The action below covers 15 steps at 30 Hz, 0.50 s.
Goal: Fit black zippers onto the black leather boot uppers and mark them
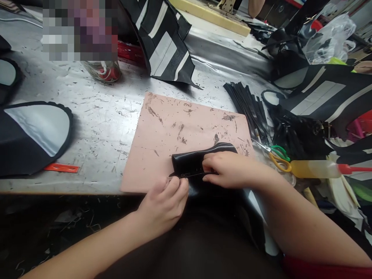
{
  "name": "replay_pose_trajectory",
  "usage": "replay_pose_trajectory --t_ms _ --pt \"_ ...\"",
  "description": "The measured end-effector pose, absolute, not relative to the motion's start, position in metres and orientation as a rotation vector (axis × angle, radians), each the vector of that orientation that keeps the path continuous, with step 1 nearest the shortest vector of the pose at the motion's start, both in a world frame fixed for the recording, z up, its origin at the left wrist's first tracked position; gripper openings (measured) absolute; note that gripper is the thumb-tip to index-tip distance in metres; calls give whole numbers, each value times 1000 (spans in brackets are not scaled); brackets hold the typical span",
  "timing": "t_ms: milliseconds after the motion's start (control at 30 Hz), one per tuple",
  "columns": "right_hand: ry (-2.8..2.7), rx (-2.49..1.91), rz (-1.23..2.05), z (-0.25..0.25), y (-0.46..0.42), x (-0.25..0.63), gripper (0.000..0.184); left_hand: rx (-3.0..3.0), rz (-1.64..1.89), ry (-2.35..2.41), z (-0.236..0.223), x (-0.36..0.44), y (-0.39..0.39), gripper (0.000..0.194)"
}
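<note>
A glossy black leather piece [188, 163], looking like part of a boot upper, lies folded over the front edge of a pink cutting mat [157, 131] and hangs down toward my lap. My left hand [166, 202] is closed, thumb and fingers pinching the leather's left corner along a seam line. From the right, my right hand [228, 168] is closed too, its curled fingertips pressed on the same leather near that seam. A thin line runs along the leather between both hands; whether it is thread or an edge I cannot tell.
Scissors [279, 157] with green and orange handles lie right of the mat, beside a bottle of yellow liquid [315, 169]. Black strips [247, 104] are bundled behind. Black-and-white cut pieces [168, 50] and a dark piece [37, 131] over an orange tool [61, 167] lie around.
</note>
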State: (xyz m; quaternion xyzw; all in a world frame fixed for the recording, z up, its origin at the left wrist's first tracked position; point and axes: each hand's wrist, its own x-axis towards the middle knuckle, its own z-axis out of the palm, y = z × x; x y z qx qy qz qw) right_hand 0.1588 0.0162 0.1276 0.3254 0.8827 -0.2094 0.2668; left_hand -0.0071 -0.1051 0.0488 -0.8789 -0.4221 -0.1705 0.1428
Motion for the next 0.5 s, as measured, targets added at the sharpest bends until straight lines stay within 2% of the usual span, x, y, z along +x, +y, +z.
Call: replay_pose_trajectory --t_ms 233,500 --pt "2399 918 -602 119 18 160 13 -2681 -467 -1019 43 -5 -105 41" --pt "2341 893 -639 121 19 159 17 -2707 -485 -986 39 -9 -102 42"
